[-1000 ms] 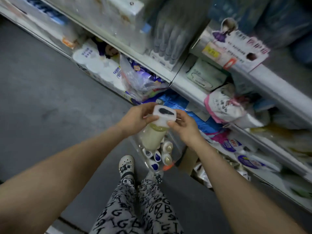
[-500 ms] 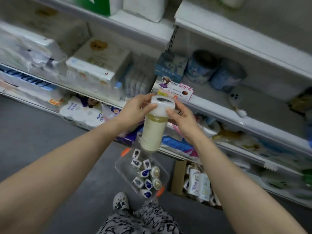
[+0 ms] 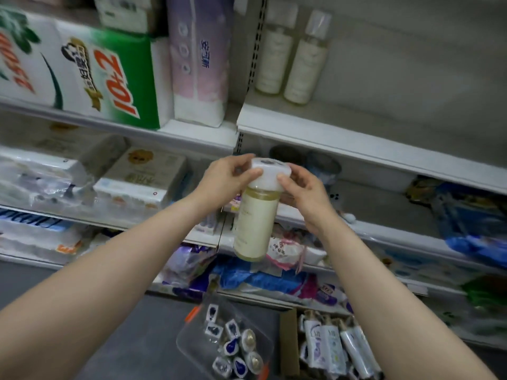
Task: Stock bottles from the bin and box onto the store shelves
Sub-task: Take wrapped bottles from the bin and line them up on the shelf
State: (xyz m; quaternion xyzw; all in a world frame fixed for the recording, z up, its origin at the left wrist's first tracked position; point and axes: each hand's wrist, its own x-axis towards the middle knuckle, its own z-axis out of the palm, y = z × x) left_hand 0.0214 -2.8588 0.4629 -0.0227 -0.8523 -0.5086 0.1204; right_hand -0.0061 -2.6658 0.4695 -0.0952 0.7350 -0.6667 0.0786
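From my feed, both grips are closed on one item. The left grip (image 3: 227,176) has its thumb and fingers curled round the white cap (image 3: 270,171) of a cream bottle (image 3: 256,223). The right grip (image 3: 304,196) pinches the same cap from the other side, thumb on the near face. The bottle hangs upright below them, slightly tilted. It is in the air in front of the shelving, level with the middle shelf (image 3: 384,229), and its base touches nothing.

Above it, on the upper right shelf (image 3: 356,149), I see two matching bottles (image 3: 277,50) standing side by side against the upright post, with bare shelf to their right. Left of the post stand a pink tissue pack (image 3: 197,64) and a large green-and-white paper roll pack (image 3: 96,72).

Down on the grey floor (image 3: 109,338) between my forearms sits a clear plastic bin (image 3: 192,344) holding small bottles (image 3: 236,349), seen from the top, some with blue caps and some gold. Just beside it on the right is an open cardboard box (image 3: 288,344) with white-labelled bottles (image 3: 337,349) standing packed together. The lower shelves carry bagged goods too blurred for me to name.
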